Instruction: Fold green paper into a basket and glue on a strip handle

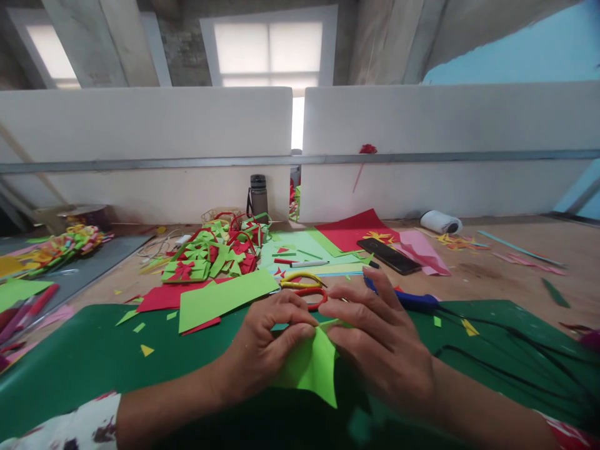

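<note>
Far left: a heap of paper flowers (pixel 60 245) lies on a grey board (pixel 96 267). Pens (pixel 25 307) lie below it, at the frame edge.

The mat (pixel 70 362), dark green, covers the near table edge. Small scraps (pixel 146 350), yellow and green, lie on its left part.

A green sheet (pixel 225 297) lies flat across the mat's far edge and overlaps a red sheet (pixel 157 299). Behind both, a pile (pixel 213 253) of cut green and red pieces rests on the table. A dark bottle (pixel 258 195) stands upright behind the pile, against the white partition (pixel 145 125).

The left hand (pixel 262 350) rests over the mat at centre. Its fingers are closed, pinching the top left edge of the paper (pixel 313 370).

The paper, light green, is held between both hands, just above the mat. Its lower corner points down toward the person.

2 pairs of scissors lie just behind the hands: yellow scissors (pixel 301 279) and red scissors (pixel 313 294), touching each other.

The right hand (pixel 382 347) grips the paper's top right edge with thumb and fingers. 1 finger extends forward, free of the paper.

A blue tool (pixel 415 301) lies just behind the right hand. A phone (pixel 389 255) lies face up further back, between a far red sheet (pixel 349 228) and pink paper (pixel 424 250). A white roll (pixel 439 222) lies near the partition.

Black cords (pixel 509 350) run across the mat's right part.
</note>
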